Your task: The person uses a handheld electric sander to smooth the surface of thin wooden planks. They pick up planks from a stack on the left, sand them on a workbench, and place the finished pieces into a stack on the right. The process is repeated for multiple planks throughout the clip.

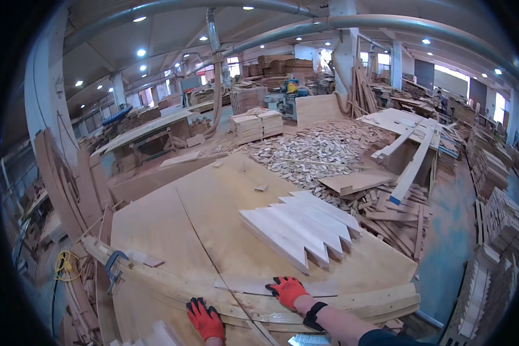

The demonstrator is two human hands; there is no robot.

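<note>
My right hand, in a red glove with black fingertips, lies over a pale narrow board with its fingers spread, pressing on it from above. The board rests along the far side of a long wooden rail near the table's front edge. My left hand, in a matching glove, is at the near side of the rail with its fingers apart and nothing in them. Beyond the right hand, several pale boards with angled, pointed ends lie side by side on the plywood tabletop.
A blue clamp grips the rail's left end. More pale boards show at the lower edge. Behind the table is a large heap of wood offcuts. Stacked timber lines the right side, and a pillar stands at left.
</note>
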